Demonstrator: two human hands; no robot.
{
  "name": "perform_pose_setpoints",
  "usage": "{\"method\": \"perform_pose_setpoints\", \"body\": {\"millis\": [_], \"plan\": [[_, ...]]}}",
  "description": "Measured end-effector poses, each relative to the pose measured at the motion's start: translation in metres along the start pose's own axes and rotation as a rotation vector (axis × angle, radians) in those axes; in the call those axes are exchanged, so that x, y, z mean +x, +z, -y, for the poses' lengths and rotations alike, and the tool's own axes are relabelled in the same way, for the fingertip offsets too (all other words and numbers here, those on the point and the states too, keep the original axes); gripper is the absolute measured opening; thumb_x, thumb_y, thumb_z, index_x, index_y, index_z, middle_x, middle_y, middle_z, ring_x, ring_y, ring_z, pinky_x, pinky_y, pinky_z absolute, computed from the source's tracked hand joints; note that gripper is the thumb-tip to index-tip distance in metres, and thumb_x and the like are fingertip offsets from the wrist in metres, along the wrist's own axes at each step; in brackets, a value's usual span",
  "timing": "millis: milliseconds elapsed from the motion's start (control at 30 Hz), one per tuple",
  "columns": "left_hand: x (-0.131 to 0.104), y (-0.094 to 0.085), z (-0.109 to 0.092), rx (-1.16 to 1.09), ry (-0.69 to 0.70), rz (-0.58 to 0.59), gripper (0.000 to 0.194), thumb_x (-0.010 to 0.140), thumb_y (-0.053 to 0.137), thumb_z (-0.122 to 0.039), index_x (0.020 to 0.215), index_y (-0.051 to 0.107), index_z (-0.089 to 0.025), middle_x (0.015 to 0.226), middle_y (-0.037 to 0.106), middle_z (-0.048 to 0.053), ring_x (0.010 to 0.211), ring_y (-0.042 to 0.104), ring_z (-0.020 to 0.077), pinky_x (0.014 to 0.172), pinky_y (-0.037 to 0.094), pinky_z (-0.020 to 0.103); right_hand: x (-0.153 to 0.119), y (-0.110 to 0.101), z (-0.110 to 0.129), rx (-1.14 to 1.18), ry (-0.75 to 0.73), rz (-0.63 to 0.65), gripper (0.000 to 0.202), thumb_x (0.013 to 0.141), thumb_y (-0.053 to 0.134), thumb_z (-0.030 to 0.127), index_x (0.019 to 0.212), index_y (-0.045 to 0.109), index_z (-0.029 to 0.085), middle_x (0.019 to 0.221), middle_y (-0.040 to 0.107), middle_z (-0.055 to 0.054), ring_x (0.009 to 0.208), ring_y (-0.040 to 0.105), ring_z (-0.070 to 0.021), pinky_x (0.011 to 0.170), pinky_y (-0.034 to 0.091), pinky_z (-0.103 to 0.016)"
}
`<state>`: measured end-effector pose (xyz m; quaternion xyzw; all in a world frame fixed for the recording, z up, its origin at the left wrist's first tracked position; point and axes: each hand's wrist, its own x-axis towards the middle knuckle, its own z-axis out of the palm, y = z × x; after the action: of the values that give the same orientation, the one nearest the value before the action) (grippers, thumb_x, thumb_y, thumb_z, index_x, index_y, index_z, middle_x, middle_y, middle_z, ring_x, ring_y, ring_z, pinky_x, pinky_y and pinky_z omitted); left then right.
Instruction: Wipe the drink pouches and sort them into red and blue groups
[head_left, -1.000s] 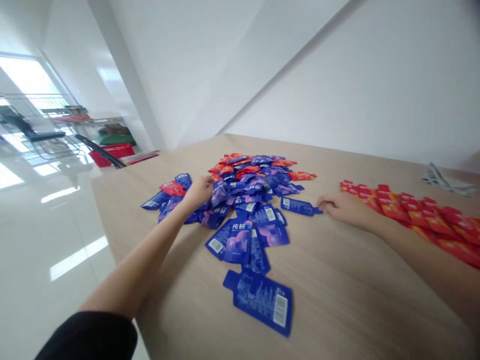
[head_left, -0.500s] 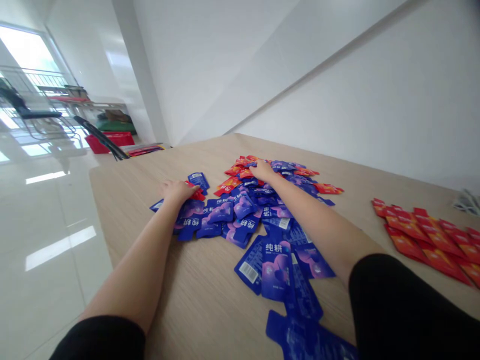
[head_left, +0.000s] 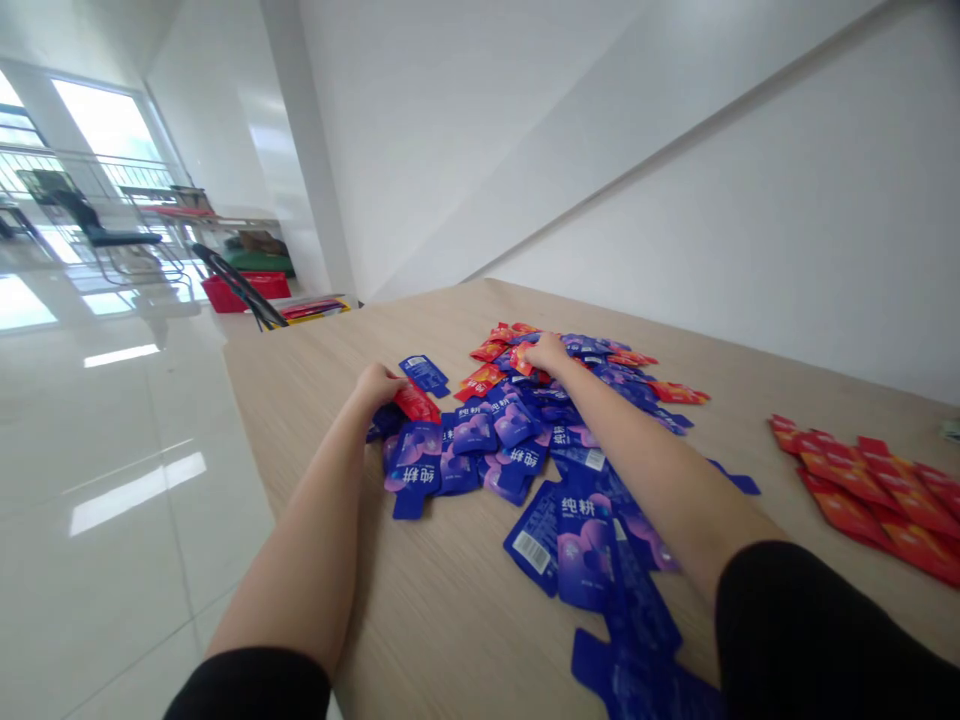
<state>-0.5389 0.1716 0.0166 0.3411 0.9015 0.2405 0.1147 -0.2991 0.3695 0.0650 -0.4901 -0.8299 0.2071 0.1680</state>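
Observation:
My left hand (head_left: pixel 379 385) is closed on the end of a red pouch (head_left: pixel 416 402), held just over the left side of the blue pouches. At the back of the mixed pile, my right hand (head_left: pixel 547 354) pinches a red-orange pouch (head_left: pixel 522 358). Blue-purple pouches (head_left: pixel 474 428) with white lettering lie overlapping under and in front of both hands. A single blue pouch (head_left: pixel 425 374) lies face down beyond my left hand. Several more blue pouches (head_left: pixel 585 545) trail toward me beneath my right forearm.
On the right of the wooden table (head_left: pixel 450 610), red-orange pouches (head_left: pixel 862 480) lie in overlapping rows. A white wall (head_left: pixel 675 220) runs along the far side. Beyond the left edge are a tiled floor, a chair (head_left: pixel 112 235) and a red box (head_left: pixel 244 290).
My left hand has lifted the red pouch, which now shows more fully. A red-orange pouch now shows in my right fingers. The view has shifted left.

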Motion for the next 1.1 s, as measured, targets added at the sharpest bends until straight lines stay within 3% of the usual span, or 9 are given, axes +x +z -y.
{"method": "perform_pose_setpoints", "body": {"millis": [200, 333, 433, 567, 667, 767, 900, 1033, 1100], "plan": [[-0.037, -0.025, -0.03, -0.051, 0.067, -0.183, 0.024, 0.091, 0.061, -0.037, 0.089, 0.063, -0.013, 0.083, 0.066, 0.005, 0.077, 0.064, 0.0195, 0.069, 0.049, 0.03, -0.118, -0.076, -0.072, 0.486, -0.014, 0.08, 0.023, 0.079, 0.072, 0.035, 0.086, 0.069, 0.013, 0.08, 0.071, -0.007, 0.074, 0.067, -0.0197, 0.067, 0.057, -0.031], [-0.089, -0.036, -0.09, -0.114, 0.196, -0.462, 0.026, 0.094, 0.048, -0.04, 0.102, 0.058, -0.017, 0.098, 0.068, 0.01, 0.094, 0.064, 0.0267, 0.074, 0.045, 0.032, -0.217, -0.125, -0.14, 0.877, 0.031, 0.138, 0.024, 0.071, 0.076, 0.04, 0.08, 0.069, 0.019, 0.081, 0.071, -0.007, 0.075, 0.067, -0.0201, 0.069, 0.058, -0.032], [-0.155, -0.016, -0.147, -0.183, 0.439, -0.53, 0.025, 0.097, 0.044, -0.043, 0.101, 0.056, -0.022, 0.099, 0.069, 0.004, 0.091, 0.064, 0.0214, 0.076, 0.044, 0.028, -0.283, -0.15, -0.178, 1.175, 0.121, 0.145, 0.018, 0.071, 0.079, 0.035, 0.077, 0.068, 0.023, 0.07, 0.064, -0.002, 0.059, 0.059, -0.0142, 0.057, 0.055, -0.027], [-0.261, 0.041, -0.197, -0.312, 1.232, -0.322, 0.02, 0.099, 0.044, -0.027, 0.088, 0.06, -0.023, 0.094, 0.072, 0.004, 0.086, 0.06, 0.0199, 0.078, 0.045, 0.029, -0.35, -0.164, -0.194, 1.361, 0.137, 0.059, 0.012, 0.081, 0.071, 0.037, 0.079, 0.069, 0.025, 0.072, 0.062, -0.002, 0.058, 0.054, -0.0128, 0.054, 0.052, -0.027], [-0.329, 0.076, -0.207, -0.274, 1.558, -0.068, 0.033, 0.101, 0.035, -0.02, 0.083, 0.062, -0.023, 0.106, 0.073, 0.005, 0.086, 0.058, 0.0196, 0.08, 0.045, 0.03, -0.384, -0.16, -0.197, 1.397, 0.155, -0.043, 0.017, 0.084, 0.066, 0.043, 0.085, 0.07, 0.027, 0.087, 0.069, -0.005, 0.073, 0.063, -0.0173, 0.068, 0.057, -0.033], [-0.377, 0.093, -0.21, -0.232, 1.647, 0.106, 0.037, 0.102, 0.034, -0.021, 0.08, 0.063, -0.024, 0.128, 0.067, 0.004, 0.089, 0.057, 0.0202, 0.082, 0.044, 0.033, -0.413, -0.147, -0.202, 1.382, 0.133, -0.082, 0.021, 0.088, 0.06, 0.046, 0.094, 0.069, 0.028, 0.098, 0.071, -0.005, 0.096, 0.066, -0.0235, 0.085, 0.057, -0.042], [-0.413, 0.104, -0.217, -0.237, 1.701, 0.265, 0.035, 0.101, 0.038, -0.025, 0.075, 0.061, -0.023, 0.126, 0.068, 0.004, 0.091, 0.058, 0.0214, 0.08, 0.041, 0.036, -0.442, -0.134, -0.21, 1.461, 0.212, -0.057, 0.025, 0.089, 0.058, 0.047, 0.1, 0.067, 0.027, 0.102, 0.072, -0.004, 0.1, 0.067, -0.0222, 0.088, 0.056, -0.04], [-0.429, 0.119, -0.222, -0.342, 1.684, 0.298, 0.028, 0.1, 0.043, -0.023, 0.076, 0.058, -0.023, 0.113, 0.073, 0.006, 0.098, 0.061, 0.0213, 0.084, 0.038, 0.037, -0.458, -0.139, -0.216, 1.501, 0.307, -0.142, 0.019, 0.083, 0.069, 0.04, 0.096, 0.067, 0.026, 0.098, 0.073, -0.002, 0.092, 0.068, -0.0188, 0.085, 0.056, -0.035], [-0.435, 0.126, -0.223, -0.53, 1.563, 0.268, 0.022, 0.1, 0.043, -0.024, 0.082, 0.056, -0.022, 0.113, 0.071, 0.008, 0.101, 0.061, 0.0212, 0.088, 0.039, 0.038, -0.462, -0.148, -0.22, 1.478, 0.278, -0.26, 0.022, 0.078, 0.074, 0.039, 0.095, 0.066, 0.027, 0.097, 0.072, -0.001, 0.092, 0.067, -0.0195, 0.085, 0.056, -0.036]]}}
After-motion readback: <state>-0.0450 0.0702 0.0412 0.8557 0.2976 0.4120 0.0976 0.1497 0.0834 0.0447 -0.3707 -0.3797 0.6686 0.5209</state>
